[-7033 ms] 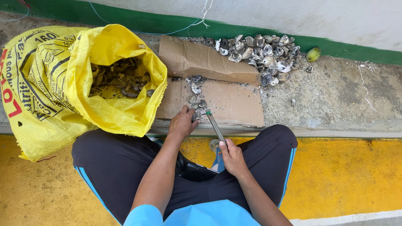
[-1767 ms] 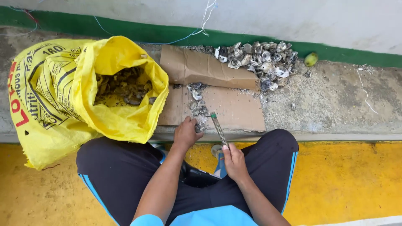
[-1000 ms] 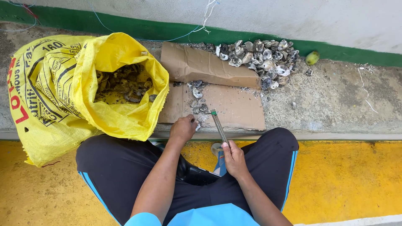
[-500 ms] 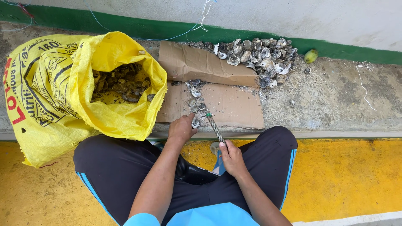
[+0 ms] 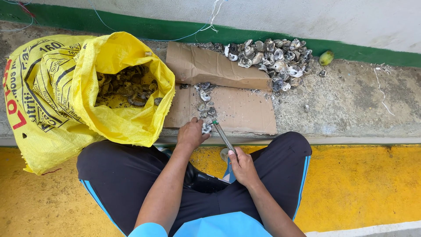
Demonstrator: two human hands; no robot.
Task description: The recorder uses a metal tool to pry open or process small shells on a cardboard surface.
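The big yellow sack [image 5: 74, 92] gapes open at the ledge's left end, shells showing inside. Flat cardboard [image 5: 245, 109] lies at the ledge's front edge, bare to the right; the shell pile [image 5: 272, 59] sits at its back corner. The left hand [image 5: 190, 134] stays clamped on a shell [image 5: 206, 128] there, barely shifted from half a second ago. The right hand [image 5: 241, 164] grips the metal rod [image 5: 223, 137], tip now touching that shell.

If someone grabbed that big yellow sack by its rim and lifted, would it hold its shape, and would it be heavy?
The yellow sack would probably sag: its woven cloth is already creased and its rim folded over. It looks heavy for its size, since dark shells fill the opening. Tilted, shells might well spill out, as the mouth gapes open beside the cardboard.
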